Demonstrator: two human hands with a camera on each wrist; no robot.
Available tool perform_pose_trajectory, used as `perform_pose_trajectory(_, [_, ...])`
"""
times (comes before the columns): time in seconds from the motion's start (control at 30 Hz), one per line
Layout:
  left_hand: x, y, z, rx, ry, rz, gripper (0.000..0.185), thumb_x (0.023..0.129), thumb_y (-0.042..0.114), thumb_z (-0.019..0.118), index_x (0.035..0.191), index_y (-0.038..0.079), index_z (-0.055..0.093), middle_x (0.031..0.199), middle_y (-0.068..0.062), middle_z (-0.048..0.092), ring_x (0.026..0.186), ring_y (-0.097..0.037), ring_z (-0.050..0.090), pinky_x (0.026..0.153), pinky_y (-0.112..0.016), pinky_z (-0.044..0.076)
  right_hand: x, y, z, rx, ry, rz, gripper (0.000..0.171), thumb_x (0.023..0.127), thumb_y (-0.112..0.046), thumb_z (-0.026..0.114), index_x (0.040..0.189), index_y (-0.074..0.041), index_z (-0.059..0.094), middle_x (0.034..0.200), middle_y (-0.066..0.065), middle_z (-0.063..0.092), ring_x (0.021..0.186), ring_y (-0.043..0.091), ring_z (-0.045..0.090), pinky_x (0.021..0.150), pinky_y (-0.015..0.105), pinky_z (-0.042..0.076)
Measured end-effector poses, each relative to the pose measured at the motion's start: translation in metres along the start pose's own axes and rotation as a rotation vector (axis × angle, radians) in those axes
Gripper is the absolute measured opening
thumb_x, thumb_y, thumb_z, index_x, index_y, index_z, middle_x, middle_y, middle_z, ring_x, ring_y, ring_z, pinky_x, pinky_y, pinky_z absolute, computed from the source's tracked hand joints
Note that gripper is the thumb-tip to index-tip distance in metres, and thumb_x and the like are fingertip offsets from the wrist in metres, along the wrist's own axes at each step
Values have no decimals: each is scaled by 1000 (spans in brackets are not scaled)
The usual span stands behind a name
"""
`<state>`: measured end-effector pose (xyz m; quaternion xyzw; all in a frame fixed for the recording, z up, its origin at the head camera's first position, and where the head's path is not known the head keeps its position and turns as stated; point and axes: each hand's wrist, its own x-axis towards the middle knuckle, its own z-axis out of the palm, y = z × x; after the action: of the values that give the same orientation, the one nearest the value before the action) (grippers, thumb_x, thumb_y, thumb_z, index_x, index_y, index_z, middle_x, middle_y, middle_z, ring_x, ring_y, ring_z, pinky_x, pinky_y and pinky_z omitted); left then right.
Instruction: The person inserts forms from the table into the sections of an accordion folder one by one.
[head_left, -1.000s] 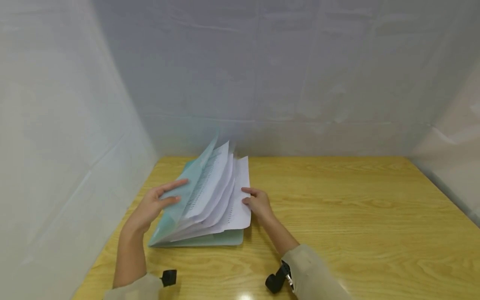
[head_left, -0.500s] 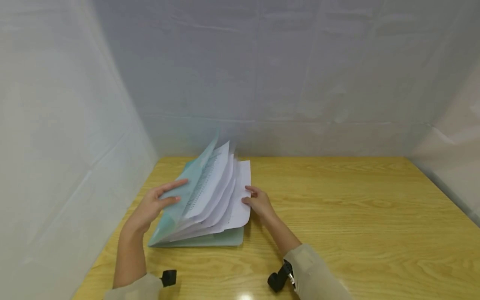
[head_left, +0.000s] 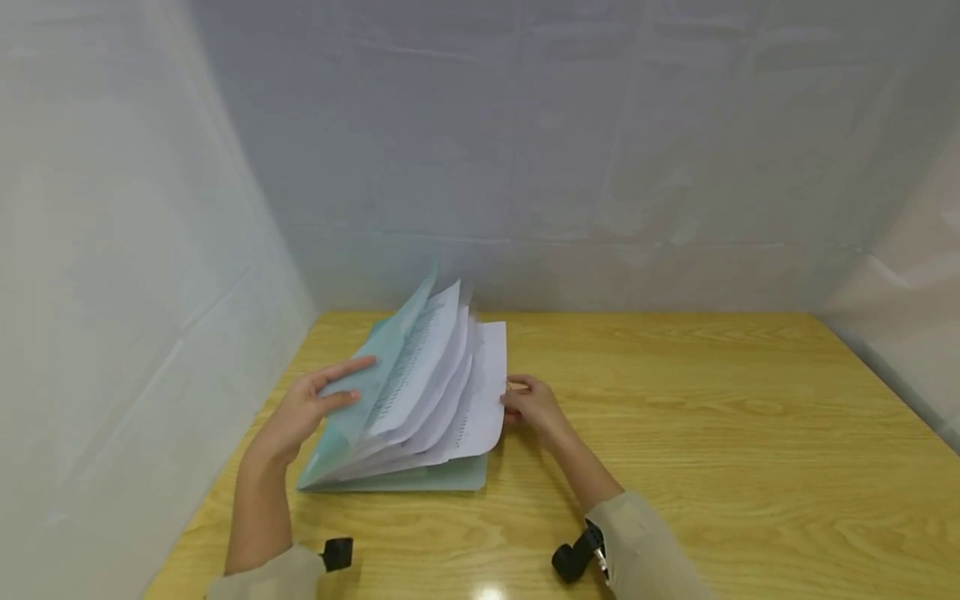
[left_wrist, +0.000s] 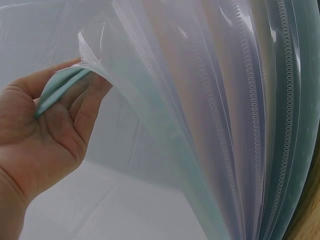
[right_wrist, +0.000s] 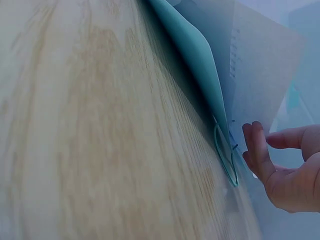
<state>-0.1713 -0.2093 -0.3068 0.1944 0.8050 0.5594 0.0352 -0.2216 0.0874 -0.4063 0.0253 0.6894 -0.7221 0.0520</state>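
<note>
Folder [head_left: 390, 479], right hand [head_left: 534, 408] at page edge

I see a translucent pale-teal plastic display folder [head_left: 390, 479] with white paper sheets [head_left: 468, 400] bearing grey printed lines, on a yellow wood-grain table [head_left: 712, 433]. My sleeves [head_left: 645, 542] are beige.
</note>
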Motion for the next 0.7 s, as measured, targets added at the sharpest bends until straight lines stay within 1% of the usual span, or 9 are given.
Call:
perform_pose_trajectory(0.1, [0,0,0,-2,-2,-3,44,91,8,56,133,-2,46,141,-15,36,133,-29,18,101,-58,12,-1,1,-3,52,-18,-6,45,82,9,56,125,14,44,98,25,59,69,17,60,66,32,53])
perform_pose_trajectory(0.2, [0,0,0,-3,-4,0,44,91,8,56,133,-2,46,141,-15,36,133,-30,18,101,-58,13,-1,1,-4,74,-38,-2,45,82,11,56,126,15,43,103,27,58,69,17,61,68,32,53])
perform_pose_trajectory(0.43, [0,0,-1,-1,-3,9,44,91,8,56,132,-2,46,140,-15,37,133,-30,18,101,-57,14,-1,1,-1,67,-37,10,43,82,15,55,123,17,44,105,30,58,68,15,60,67,30,52])
perform_pose_trajectory(0.7, [-1,-1,0,0,3,4,44,91,7,56,132,-3,47,140,-16,37,133,-30,18,101,-57,14,-1,1,5,83,-51,5,42,82,17,54,123,17,46,108,32,56,71,18,61,68,32,52])
